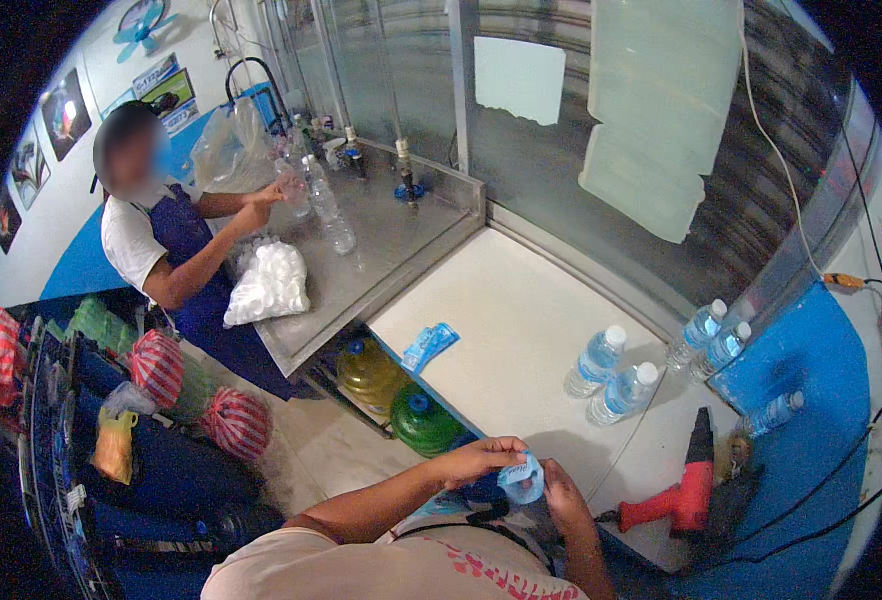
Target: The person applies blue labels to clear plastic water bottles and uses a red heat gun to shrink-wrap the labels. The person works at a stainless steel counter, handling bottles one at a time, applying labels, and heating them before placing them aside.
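A blue printed plastic label sleeve (522,486), curled open into a loop, is held up in front of my body at the table's near edge. My left hand (482,461) pinches its upper left side between thumb and fingers. At its right edge, the fingers of my right hand (564,491) grip it too, partly hidden by my hand. Beyond my hands, two capped water bottles with blue labels, a nearer one (622,394) and a farther one (595,361), stand on the white table (486,300). A few flat blue label sleeves (431,346) lie farther left.
A red heat gun (692,480) with a black nozzle rests at the right, its cords nearby. More bottles (696,334) stand by the glass. Left, a person (185,240) handles bottles at a steel counter (381,225) bearing a bag of white caps (270,283). Large jugs (422,420) sit below.
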